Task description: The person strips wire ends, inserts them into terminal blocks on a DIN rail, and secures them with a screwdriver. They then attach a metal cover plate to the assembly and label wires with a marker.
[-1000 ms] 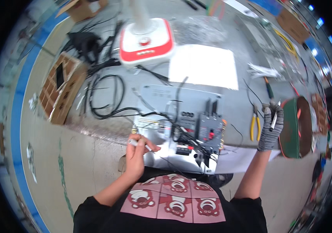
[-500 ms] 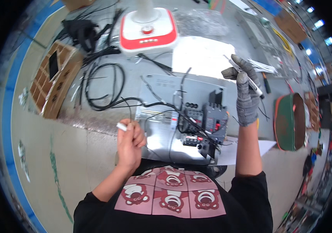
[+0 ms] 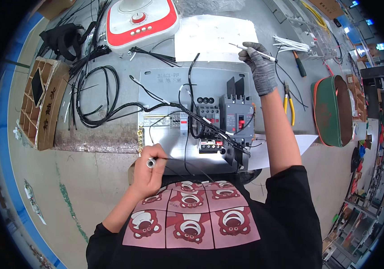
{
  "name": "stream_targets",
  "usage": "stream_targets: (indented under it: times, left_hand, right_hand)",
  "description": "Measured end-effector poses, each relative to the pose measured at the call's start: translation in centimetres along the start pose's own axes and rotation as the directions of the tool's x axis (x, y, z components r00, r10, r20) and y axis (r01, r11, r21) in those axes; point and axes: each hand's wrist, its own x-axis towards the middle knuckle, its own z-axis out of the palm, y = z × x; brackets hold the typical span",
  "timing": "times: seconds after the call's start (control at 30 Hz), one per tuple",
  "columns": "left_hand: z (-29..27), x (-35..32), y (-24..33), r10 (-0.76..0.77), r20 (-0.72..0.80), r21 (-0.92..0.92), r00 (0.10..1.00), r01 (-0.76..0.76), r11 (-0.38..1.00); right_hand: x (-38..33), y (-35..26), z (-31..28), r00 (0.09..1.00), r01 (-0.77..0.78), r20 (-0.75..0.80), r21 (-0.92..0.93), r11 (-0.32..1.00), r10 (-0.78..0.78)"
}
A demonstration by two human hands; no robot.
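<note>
My left hand [image 3: 148, 175] is closed at the near left of the metal mounting plate [image 3: 165, 154]. A small white tubular piece [image 3: 151, 162] with a round, hollow-looking end sticks out of its fingers. Blurred thin black wire [image 3: 181, 160] runs rightward from this hand. My right hand [image 3: 259, 67], in a grey glove, grips a slim white pen [image 3: 264, 55], its thin tip pointing left over the white paper sheet [image 3: 210, 38]. On the plate sit a dark grey circuit breaker [image 3: 237, 117], a contactor [image 3: 208, 115] and a black cable bundle [image 3: 169, 104] lying across them.
A white-and-red fan base [image 3: 145, 27] stands at the far left. Left lies a divided cardboard box [image 3: 50, 105] with a phone [image 3: 37, 87] on it. Pliers [image 3: 289, 105], a screwdriver [image 3: 299, 63], white cable ties [image 3: 293, 44] and a green bin [image 3: 326, 112] are right.
The view has shifted, with the table's things now further left and up. My left hand has turned, showing the white piece end-on. The pen now lies flatter in my right hand.
</note>
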Motion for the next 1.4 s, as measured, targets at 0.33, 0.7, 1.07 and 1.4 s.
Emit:
stream_targets:
  times: [0.33, 0.7, 1.07, 1.4]
  left_hand:
    - [2.0, 1.1, 0.4, 0.211, 0.395, 0.370, 0.894, -0.365, 0.854]
    - [3.0, 2.5, 1.3, 0.233, 0.453, 0.444, 0.861, -0.444, 0.778]
    - [3.2, 2.7, 1.4, 0.212, 0.458, 0.437, 0.864, -0.426, 0.793]
    - [3.1, 2.9, 1.0, 0.246, 0.475, 0.489, 0.845, -0.486, 0.724]
  right_hand:
    - [2.8, 2.8, -1.5, 0.999, 0.041, -0.016, -0.055, 0.998, -0.042]
    - [3.0, 5.1, -2.1, 0.993, 0.081, -0.087, -0.048, 0.996, -0.085]
    - [2.6, 5.2, -2.3, 0.981, 0.106, -0.151, -0.113, 0.988, -0.122]
    - [2.6, 5.6, -2.0, 0.984, 0.122, -0.123, -0.070, 0.990, -0.129]
